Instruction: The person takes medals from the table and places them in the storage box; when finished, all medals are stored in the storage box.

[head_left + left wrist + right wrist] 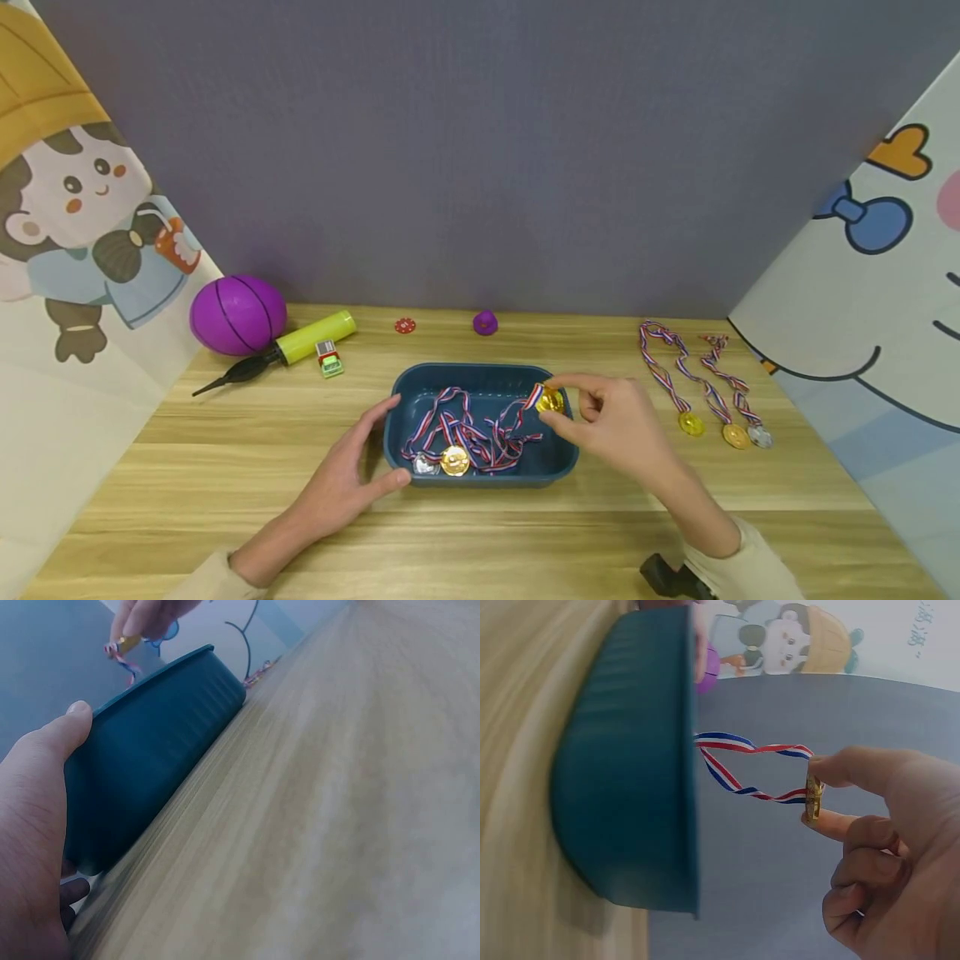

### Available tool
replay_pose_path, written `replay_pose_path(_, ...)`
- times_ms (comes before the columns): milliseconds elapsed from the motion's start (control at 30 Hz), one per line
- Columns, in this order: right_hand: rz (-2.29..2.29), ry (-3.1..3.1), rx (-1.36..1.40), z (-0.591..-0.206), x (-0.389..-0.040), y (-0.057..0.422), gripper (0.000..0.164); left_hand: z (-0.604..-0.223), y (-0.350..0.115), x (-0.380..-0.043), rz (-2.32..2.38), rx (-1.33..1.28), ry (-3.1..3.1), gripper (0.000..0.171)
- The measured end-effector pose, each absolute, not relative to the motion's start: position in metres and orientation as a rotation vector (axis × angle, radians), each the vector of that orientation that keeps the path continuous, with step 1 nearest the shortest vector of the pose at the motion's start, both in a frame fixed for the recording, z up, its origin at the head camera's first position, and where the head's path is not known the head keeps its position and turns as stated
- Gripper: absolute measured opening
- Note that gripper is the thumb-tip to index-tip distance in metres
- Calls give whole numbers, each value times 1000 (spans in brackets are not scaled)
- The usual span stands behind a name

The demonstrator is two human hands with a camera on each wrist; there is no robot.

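A dark blue plastic bin sits on the table, holding a silver medal, a gold medal and tangled red, white and blue ribbons. My left hand grips the bin's left end, thumb at the front corner and fingers along the far side. Above the right end, my right hand pinches another gold medal between thumb and index finger. Its ribbon runs down past the rim into the bin; the ribbon's lower part is hidden by the wall in the right wrist view.
Several ribboned medals lie to the right. At left are a purple ball, a yellow-green hand pump and a small red and green item. A red poker chip and a small purple object lie near the back wall.
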State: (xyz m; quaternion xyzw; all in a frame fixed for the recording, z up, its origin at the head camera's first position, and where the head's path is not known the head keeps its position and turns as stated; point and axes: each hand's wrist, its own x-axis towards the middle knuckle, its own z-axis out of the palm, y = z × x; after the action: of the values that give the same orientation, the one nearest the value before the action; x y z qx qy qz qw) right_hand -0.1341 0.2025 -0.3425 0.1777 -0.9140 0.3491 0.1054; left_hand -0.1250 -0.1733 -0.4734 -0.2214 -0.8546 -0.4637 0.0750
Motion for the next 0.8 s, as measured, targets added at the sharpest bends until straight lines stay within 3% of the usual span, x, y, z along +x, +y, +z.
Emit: replay_pose_path(800, 923, -2893, 789, -400, -144, 164, 33, -473, -173, -125, -1389, -662, -2566, 99)
